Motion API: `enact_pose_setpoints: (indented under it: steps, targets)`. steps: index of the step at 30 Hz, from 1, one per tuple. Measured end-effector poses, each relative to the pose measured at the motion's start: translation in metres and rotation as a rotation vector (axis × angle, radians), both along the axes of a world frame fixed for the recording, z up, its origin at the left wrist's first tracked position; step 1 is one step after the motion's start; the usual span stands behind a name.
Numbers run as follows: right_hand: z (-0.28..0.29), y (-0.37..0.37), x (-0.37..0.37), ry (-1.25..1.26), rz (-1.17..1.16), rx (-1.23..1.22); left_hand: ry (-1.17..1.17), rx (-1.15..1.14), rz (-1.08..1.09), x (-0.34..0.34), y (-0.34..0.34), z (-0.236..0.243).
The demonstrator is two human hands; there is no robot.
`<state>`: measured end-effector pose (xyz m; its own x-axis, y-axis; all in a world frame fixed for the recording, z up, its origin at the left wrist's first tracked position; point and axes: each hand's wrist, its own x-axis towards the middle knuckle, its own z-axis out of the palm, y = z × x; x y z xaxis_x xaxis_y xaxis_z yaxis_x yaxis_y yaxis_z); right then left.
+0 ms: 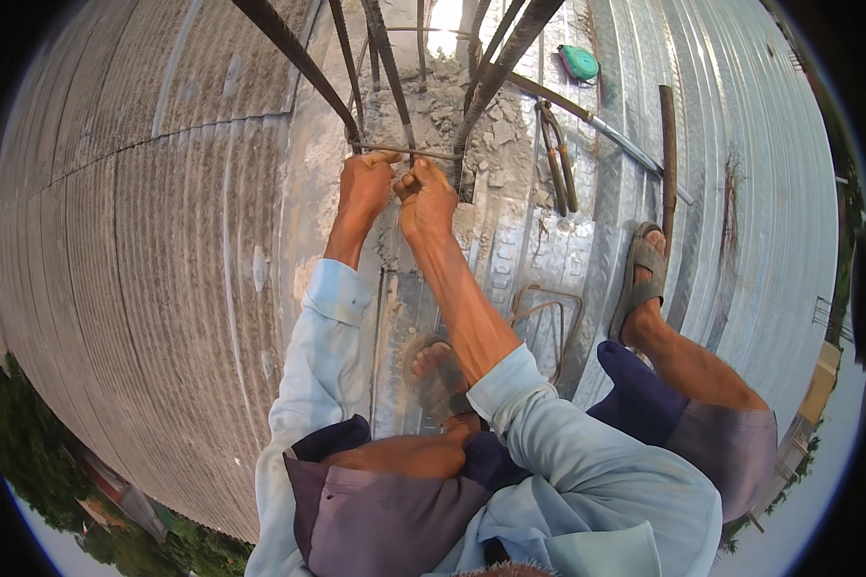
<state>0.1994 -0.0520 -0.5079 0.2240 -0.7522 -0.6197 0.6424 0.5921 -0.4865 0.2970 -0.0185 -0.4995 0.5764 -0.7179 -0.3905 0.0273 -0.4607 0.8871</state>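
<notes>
Several upright rebars (387, 72) rise from a patch of broken concrete, and a thin horizontal steel tie bar (433, 154) crosses their near side low down. My left hand (364, 188) is closed at the left part of this bar, its finger and thumb drawn together just below it. Beside it, my right hand (427, 200) is closed in a pinch near the middle near rebar, with the fingertips close under the bar. Whatever small thing either hand pinches is hidden by the fingers or too small to make out.
Pincers (556, 159) lie to the right of the rebars, with a green tape measure (578, 63) farther off. A rod with a silvery sleeve (621, 142) meets a rusty pipe (669, 144). Bent steel hoops (553, 322) lie between my feet. Corrugated roofing (164, 240) slopes away left.
</notes>
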Motion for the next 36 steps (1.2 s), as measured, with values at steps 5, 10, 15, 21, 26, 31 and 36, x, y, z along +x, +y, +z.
enact_pose_setpoints:
  steps: [5,10,15,21,26,31,36]
  targets:
    - [-0.002,0.002,0.002,0.119,0.032,-0.074,-0.369,-0.133,-0.101,-0.019,0.019,0.027]
    - [0.001,0.001,-0.001,0.311,0.131,-0.274,-0.431,-0.171,-0.234,-0.02,0.021,0.042]
    - [-0.016,-0.003,0.001,0.44,0.178,-0.421,-0.755,-0.091,-0.471,-0.023,0.011,0.051]
    - [-0.007,-0.005,-0.014,0.35,0.263,-0.441,-0.639,0.043,-0.486,-0.026,0.008,0.061]
    - [0.002,-0.013,-0.007,-0.119,0.137,0.009,-0.496,0.049,-0.431,-0.024,-0.001,0.079]
    - [0.001,-0.011,-0.013,-0.023,0.182,-0.005,-0.611,0.005,-0.394,-0.031,0.013,0.065]
    - [-0.004,-0.01,-0.012,0.067,0.139,-0.049,-0.699,-0.006,-0.392,-0.036,0.013,0.062]
